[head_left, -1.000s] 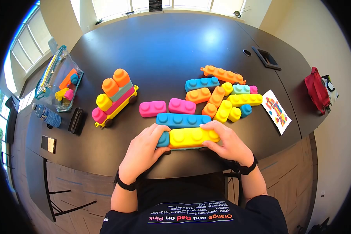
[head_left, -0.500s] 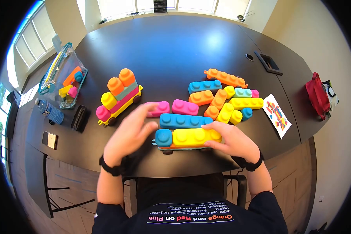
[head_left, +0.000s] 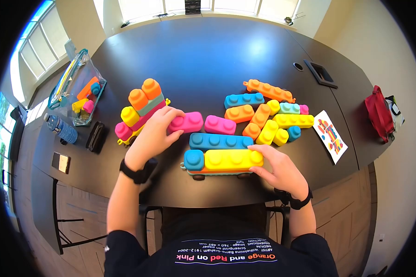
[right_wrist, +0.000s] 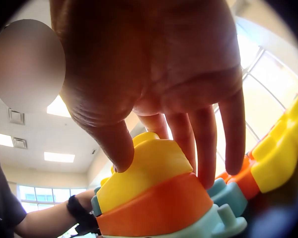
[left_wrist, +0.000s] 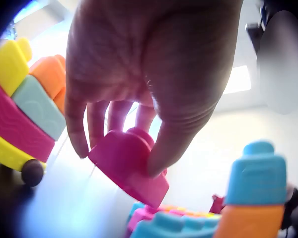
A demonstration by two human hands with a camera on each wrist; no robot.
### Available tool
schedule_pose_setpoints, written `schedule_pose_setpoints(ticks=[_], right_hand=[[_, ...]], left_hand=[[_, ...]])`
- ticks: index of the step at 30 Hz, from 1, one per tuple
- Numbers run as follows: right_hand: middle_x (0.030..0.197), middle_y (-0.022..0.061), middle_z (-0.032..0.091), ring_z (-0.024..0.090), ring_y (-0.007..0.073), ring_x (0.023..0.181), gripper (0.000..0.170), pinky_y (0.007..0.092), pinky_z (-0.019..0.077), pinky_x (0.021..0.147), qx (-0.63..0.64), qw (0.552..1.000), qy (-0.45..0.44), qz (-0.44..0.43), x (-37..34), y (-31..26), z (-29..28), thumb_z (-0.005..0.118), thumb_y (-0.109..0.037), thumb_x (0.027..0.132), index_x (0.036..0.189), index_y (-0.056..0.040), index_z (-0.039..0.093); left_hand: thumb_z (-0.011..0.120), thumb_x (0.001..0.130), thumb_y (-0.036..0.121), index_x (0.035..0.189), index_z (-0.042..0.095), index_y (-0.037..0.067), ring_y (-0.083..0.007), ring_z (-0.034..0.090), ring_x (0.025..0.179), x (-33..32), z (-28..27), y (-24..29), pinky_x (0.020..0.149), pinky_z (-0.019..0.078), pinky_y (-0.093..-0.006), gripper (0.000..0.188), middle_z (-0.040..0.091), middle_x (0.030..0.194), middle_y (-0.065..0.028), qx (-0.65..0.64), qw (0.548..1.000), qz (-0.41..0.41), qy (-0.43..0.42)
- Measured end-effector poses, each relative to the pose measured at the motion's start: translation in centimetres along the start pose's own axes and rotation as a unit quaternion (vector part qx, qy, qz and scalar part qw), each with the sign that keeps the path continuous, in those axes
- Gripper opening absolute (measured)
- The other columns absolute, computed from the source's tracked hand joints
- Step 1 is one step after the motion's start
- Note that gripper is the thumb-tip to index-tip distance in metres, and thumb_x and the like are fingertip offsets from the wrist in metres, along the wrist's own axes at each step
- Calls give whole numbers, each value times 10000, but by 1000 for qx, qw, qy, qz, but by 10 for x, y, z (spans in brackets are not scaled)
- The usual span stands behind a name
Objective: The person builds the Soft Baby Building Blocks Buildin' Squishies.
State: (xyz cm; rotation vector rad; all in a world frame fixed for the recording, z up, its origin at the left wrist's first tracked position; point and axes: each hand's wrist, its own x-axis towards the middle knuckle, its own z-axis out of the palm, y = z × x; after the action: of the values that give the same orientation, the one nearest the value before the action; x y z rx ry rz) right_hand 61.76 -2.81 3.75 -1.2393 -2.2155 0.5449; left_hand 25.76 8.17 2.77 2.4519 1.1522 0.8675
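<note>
My left hand point(head_left: 151, 137) grips the left end of a pink toy block point(head_left: 191, 122), thumb on the near side and fingers on the far side. In the left wrist view that pink block point(left_wrist: 126, 163) is tilted. My right hand point(head_left: 284, 171) holds the right end of a long yellow block point(head_left: 233, 159), thumb in front and fingers behind. A small blue block point(head_left: 193, 160) sits left of the yellow one. Both rest on an orange layer point(right_wrist: 156, 206) over a light-teal wheeled base point(right_wrist: 208, 225). Just behind lies a long blue block point(head_left: 221, 142).
A second pink block point(head_left: 220, 125) lies beside several loose blocks, an orange wheeled base point(head_left: 269, 91) and a picture card point(head_left: 330, 137). At left stand a stacked block car point(head_left: 141, 115), clear bag point(head_left: 74, 87), water bottle point(head_left: 61, 128), black case point(head_left: 95, 137) and phone point(head_left: 60, 162).
My left hand let go of the small blue block, moved left and away from me, and took hold of the left pink block. My right hand stays at the yellow block.
</note>
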Motion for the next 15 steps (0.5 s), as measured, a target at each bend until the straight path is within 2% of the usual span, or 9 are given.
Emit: schedule_pose_setpoints(ticks=[1,2,4,6,8,15], right_hand=[[1239,197,691,676,410,1143,506,453,554,963,3,1000,-1,3,0,0,0,794,-234,953,1383,-47,603],[1239,197,691,676,410,1143,506,453,554,963,4,1000,0,2,1,1,1,794,-234,953,1383,-47,603],[1236,198,691,678,413,1141,502,454,556,959,6,1000,3,3,0,0,2,791,-230,954,1383,-53,601],[1236,198,690,677,414,1141,502,456,556,958,3,1000,2,8,-1,-1,3,792,-228,953,1382,-53,601],[1237,198,690,677,415,1142,501,457,556,958,0,1000,3,10,0,-2,2,793,-227,952,1381,-53,600],[1243,201,689,672,422,1151,500,459,555,962,-4,1000,13,6,-2,-1,6,791,-220,954,1379,-44,596]], left_hand=[[779,861,34,1255,668,33,-341,662,1110,-2,-7,18,1003,522,-392,409,665,1191,-146,-46,998,-3,34],[779,861,34,1255,668,33,-341,662,1110,-6,-12,34,1003,522,-392,409,665,1191,-146,-45,998,-2,33],[764,887,27,1303,692,59,-343,656,1146,-19,-13,61,996,541,-411,423,665,1234,-156,-137,988,39,66],[770,902,37,1324,712,73,-335,656,1166,-30,-9,74,996,547,-417,428,662,1269,-164,-170,984,45,32],[789,898,47,1344,722,113,-333,642,1178,-40,-3,79,992,551,-425,456,653,1286,-159,-164,986,41,6],[803,864,20,1359,725,138,-342,633,1183,-50,10,77,1012,541,-436,515,661,1351,-123,-110,993,41,31]])
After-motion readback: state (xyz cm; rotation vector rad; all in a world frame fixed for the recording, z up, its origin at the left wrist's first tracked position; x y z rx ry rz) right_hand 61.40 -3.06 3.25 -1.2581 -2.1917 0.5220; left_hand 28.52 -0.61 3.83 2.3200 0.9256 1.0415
